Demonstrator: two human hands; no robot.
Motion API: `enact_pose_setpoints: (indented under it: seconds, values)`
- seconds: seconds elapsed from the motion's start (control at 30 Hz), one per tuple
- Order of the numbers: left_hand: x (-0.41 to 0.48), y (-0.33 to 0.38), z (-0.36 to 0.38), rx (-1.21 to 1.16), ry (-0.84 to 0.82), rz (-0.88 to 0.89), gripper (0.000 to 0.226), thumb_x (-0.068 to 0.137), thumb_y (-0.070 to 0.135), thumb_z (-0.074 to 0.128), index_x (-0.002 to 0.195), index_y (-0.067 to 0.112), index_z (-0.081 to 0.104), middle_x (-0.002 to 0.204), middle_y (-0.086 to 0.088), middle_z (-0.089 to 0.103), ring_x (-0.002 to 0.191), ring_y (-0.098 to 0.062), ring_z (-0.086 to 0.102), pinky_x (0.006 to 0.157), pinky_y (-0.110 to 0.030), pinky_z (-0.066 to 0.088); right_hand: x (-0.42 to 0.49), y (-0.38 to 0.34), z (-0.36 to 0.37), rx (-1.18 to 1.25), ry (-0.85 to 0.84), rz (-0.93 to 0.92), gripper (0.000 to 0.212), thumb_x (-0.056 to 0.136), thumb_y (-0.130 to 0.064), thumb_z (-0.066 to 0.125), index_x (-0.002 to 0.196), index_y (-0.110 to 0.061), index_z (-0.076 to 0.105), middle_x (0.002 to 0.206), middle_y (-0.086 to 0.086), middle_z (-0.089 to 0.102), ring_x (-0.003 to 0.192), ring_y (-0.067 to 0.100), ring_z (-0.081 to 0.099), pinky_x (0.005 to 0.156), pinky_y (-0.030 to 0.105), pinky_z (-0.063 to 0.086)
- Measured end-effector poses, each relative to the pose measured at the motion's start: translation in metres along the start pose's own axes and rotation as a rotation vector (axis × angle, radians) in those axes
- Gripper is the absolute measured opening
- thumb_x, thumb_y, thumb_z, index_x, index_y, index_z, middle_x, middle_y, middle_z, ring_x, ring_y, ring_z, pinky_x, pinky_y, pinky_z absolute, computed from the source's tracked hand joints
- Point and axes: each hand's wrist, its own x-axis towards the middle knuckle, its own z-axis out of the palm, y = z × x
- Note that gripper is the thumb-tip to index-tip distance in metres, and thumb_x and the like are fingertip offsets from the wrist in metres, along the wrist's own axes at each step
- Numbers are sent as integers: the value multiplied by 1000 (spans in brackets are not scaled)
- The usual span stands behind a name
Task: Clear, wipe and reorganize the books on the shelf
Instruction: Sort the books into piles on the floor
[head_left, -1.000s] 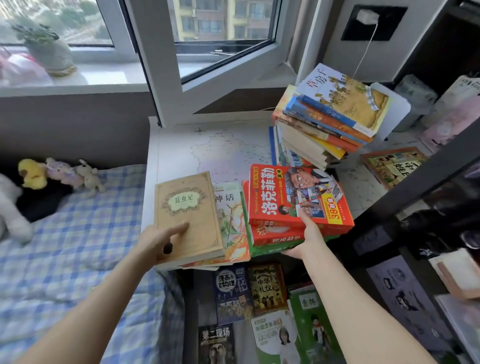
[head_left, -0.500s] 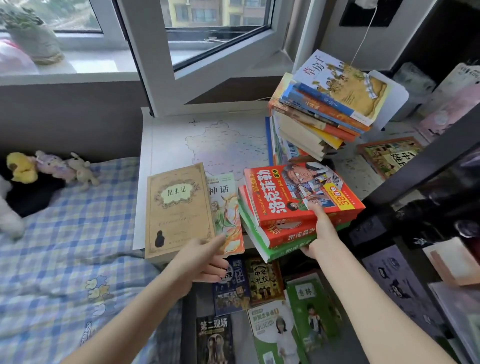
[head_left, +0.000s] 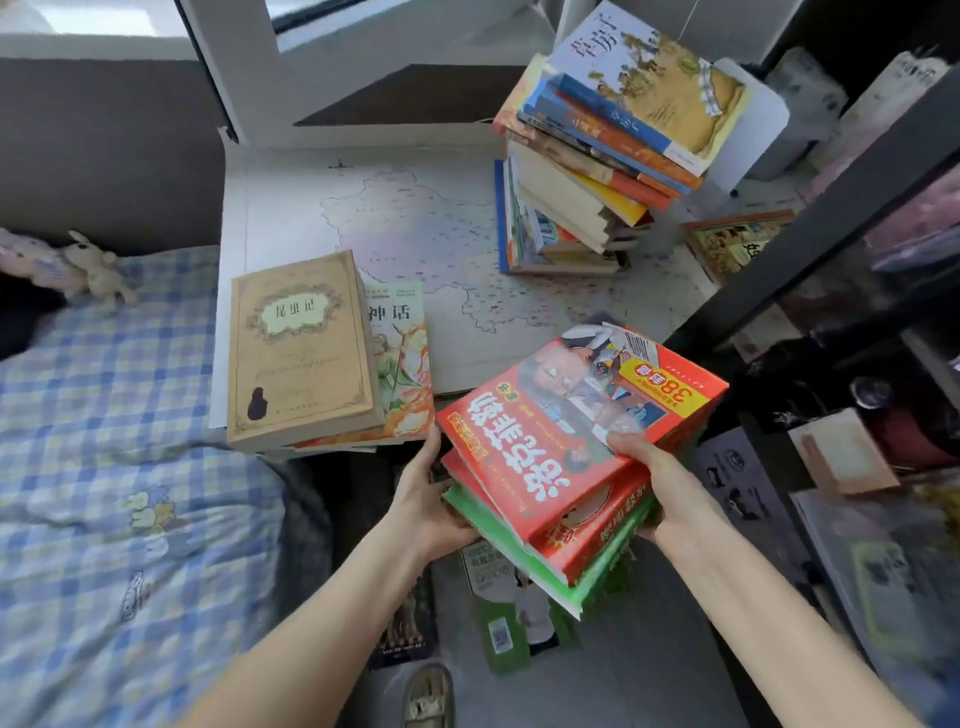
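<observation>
While a pile of three books (head_left: 566, 467) was held tilted just off the table's front edge, above the floor, it was gripped from both sides by two bare hands. The left hand (head_left: 423, 499) was curled round the pile's left side, with fingers tucked beneath the bottom, green book (head_left: 519, 551). The right hand (head_left: 670, 493) was clamped on the right side, its thumb pressed on the glossy cover of the top, red book (head_left: 561, 410), which was printed with large white Chinese characters and a yellow price flash. A second red book was sandwiched between them.

On the table (head_left: 232, 270), whose top was covered by a pale map (head_left: 415, 223), a thick tan book (head_left: 298, 348) was laid at the front left corner on top of a thinner illustrated book (head_left: 402, 358), which stuck out to its right. A tall, leaning stack of books (head_left: 597, 150) was piled toward the back right corner. One more flat book (head_left: 732, 244) was laid near the right edge, partly hidden by a black shelf frame (head_left: 831, 208).

A bed (head_left: 114, 467) with a blue checked cover was set against the table's left edge, with a small plush toy (head_left: 98, 270) on it. More books (head_left: 498, 623) were scattered on the floor below the held pile, blurred, and a slipper (head_left: 428, 696) was seen at the bottom.
</observation>
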Motion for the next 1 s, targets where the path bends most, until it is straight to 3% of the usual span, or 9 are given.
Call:
enact_pose_setpoints:
  seconds: [0.1,0.23,0.4,0.5,0.67,0.8,0.87,0.93,1.0]
  values:
    - [7,-20,-37,13,-9,-90,107,66,87,46,128,0,52,123,-25,61,114,-42,58,100,-53,42,-10,22,-24,-19,-40,26,27,71,-26,78,89,-15,63,81,10,71,72,25,65,71,34,51]
    - [4,-43,-67,242,-151,-241,114,59,93,36,123,2,59,138,-21,51,124,-43,50,100,-55,41,-10,65,-71,-73,-172,119,56,50,-30,85,100,-14,67,95,13,74,96,32,67,97,49,47]
    - [16,-98,-76,519,-9,-221,70,70,72,50,95,9,69,102,-15,70,97,-31,66,101,-53,39,6,121,-123,-254,-355,57,98,18,-54,90,104,-13,68,97,11,74,96,28,69,98,47,45]
    - [32,-143,-94,527,74,-184,61,69,66,54,90,9,63,87,-11,71,80,-25,69,92,-49,45,28,153,-150,-344,-439,73,110,16,-60,89,110,-11,65,97,9,75,96,26,69,100,47,44]
    - [70,-227,-154,517,182,-143,59,72,65,54,95,11,63,89,-11,73,79,-22,71,86,-46,50,66,217,-180,-399,-479,108,88,29,-48,86,107,-13,66,97,9,75,93,26,70,98,45,46]
    - [104,-271,-213,600,160,-156,75,49,61,84,102,11,68,107,-13,72,91,-22,70,96,-41,50,103,285,-185,-399,-460,186,85,32,-42,84,109,-9,65,99,14,74,97,36,67,102,52,43]
    - [126,-288,-255,596,145,-180,74,51,53,85,106,7,67,111,-14,70,92,-22,70,90,-36,53,127,336,-181,-415,-468,234,93,28,-42,86,111,-7,64,98,15,73,90,34,67,92,48,47]
    - [144,-294,-290,579,142,-200,61,64,43,77,109,4,64,110,-15,70,89,-22,71,80,-31,56,143,370,-172,-428,-493,284,83,34,-36,83,110,-8,63,94,12,74,78,25,70,72,35,54]
    - [169,-299,-340,591,137,-206,74,58,44,85,115,2,62,113,-16,69,95,-25,70,80,-32,56,165,419,-157,-423,-530,338,68,46,-26,79,109,-8,62,91,10,75,72,20,71,61,29,54]
